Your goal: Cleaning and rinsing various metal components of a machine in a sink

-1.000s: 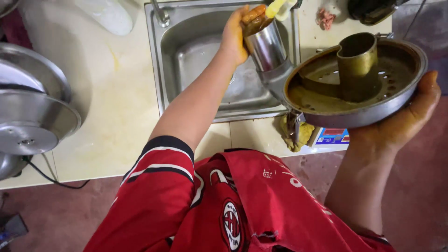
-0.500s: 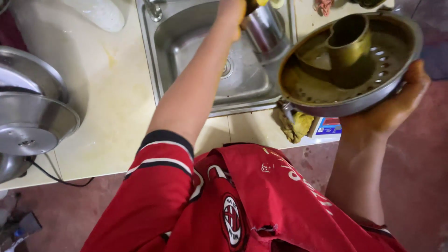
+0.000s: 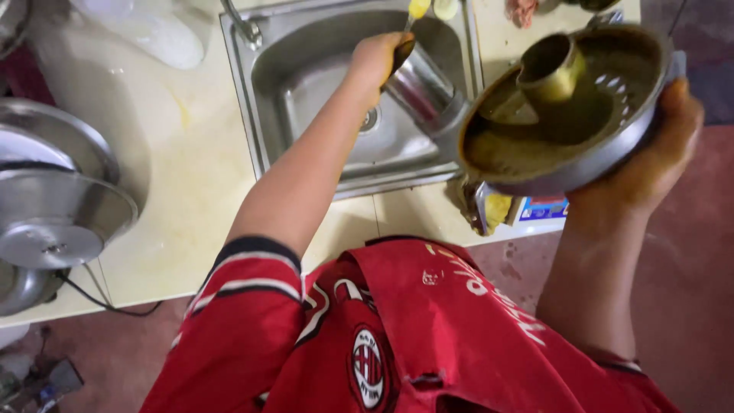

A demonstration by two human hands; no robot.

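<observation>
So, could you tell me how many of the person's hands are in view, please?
2: the left hand over the steel sink, gripping a steel cup; the right hand at the frame's right, holding a round metal pan. None seems hidden.

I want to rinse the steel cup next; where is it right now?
In the head view the steel cup hangs tilted over the sink, gripped by the left hand, just left of the round pan that the right hand holds.

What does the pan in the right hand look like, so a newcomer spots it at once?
Start at the steel sink set in the pale counter. Just to its right, the right hand holds a round metal pan by its rim. Unlike the plain steel cup in the left hand, it has a central tube, holes and brown residue.
</observation>
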